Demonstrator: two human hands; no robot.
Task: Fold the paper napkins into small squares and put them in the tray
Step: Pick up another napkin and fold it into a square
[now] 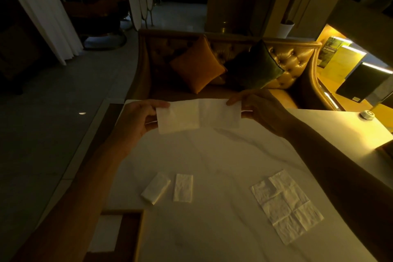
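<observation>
Biggest worry from where I'm watching is the paper itself — the napkin [198, 115] is held up in the air above the far part of the table [212, 229], pinched at each short end, so pulling the ends apart too hard could tear it along the centre crease, and a sloppy match of the edges would give a lopsided square. The left hand [139, 118] has thumb and fingers closed on the left edge, and the right hand [258, 110] is closed on the right edge the same way. The napkin looks thin and white, a wide strip with one vertical crease down the middle. Nearer me lie two small folded pieces [183, 187] side by side and an opened, creased napkin [287, 206] to the right. I honestly can't pick out the tray in this dim light.
</observation>
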